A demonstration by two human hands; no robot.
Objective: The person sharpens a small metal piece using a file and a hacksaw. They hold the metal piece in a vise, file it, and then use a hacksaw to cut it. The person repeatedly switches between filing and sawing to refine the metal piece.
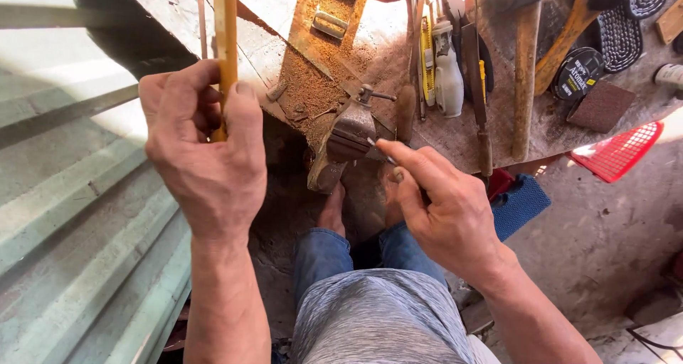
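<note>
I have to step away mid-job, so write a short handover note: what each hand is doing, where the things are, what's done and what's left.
Left hand: closed around a yellow stick, held upright over the workbench edge.
Right hand: pinching a thin dark tool, its tip at the bench vise.
Vise: mounted at the bench's front edge; the pictures do not show whether anything is clamped in it. Sawdust lies behind it.
Other tools, including a hammer, lie further along the bench.
Done: stick and tool in hand, some cutting or filing judging by the dust.
Left: stick not yet in the vise.
</note>
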